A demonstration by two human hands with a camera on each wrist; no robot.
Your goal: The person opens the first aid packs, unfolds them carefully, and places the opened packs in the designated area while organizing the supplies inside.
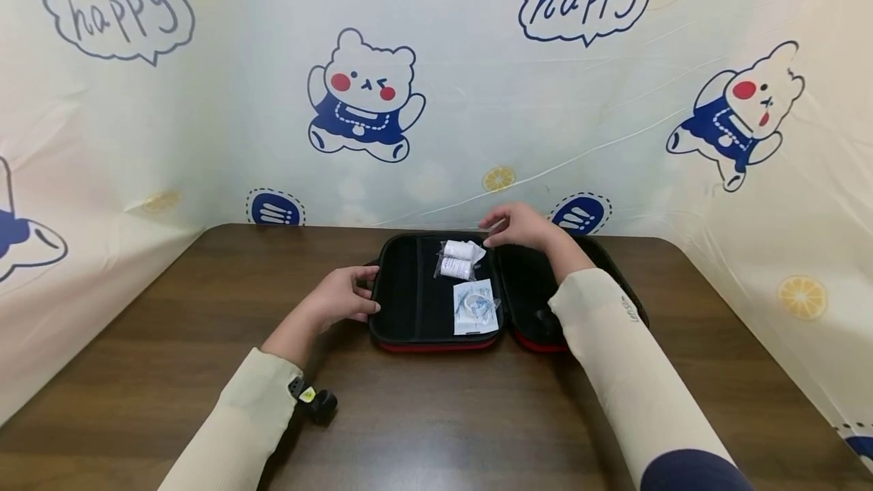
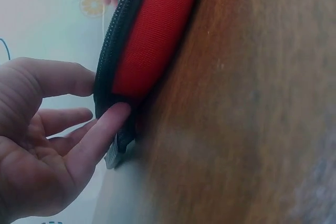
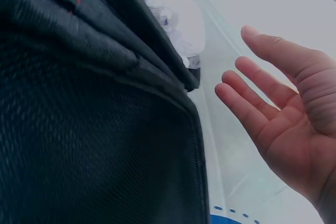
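A black zippered case [image 1: 395, 294] with a red outer shell [image 2: 157, 35] lies open on the table, its two halves side by side. My left hand [image 1: 341, 294] holds the case's left edge, with index finger and thumb touching its side by the zipper. Above the far edge, near the hinge, hovers my right hand [image 1: 521, 229], its fingers spread with nothing between them. Two wrapped white rolls [image 1: 457, 267] sit in the left half near that hand. Closer to me in that half lies a flat white packet [image 1: 475, 308] with blue print.
The brown wooden table [image 1: 409, 423] extends around the case. Behind it hangs a printed curtain [image 1: 464, 97] with bear drawings. My right forearm partly covers the case's right half [image 1: 525, 286], which shows black mesh [image 3: 105, 145] in the right wrist view.
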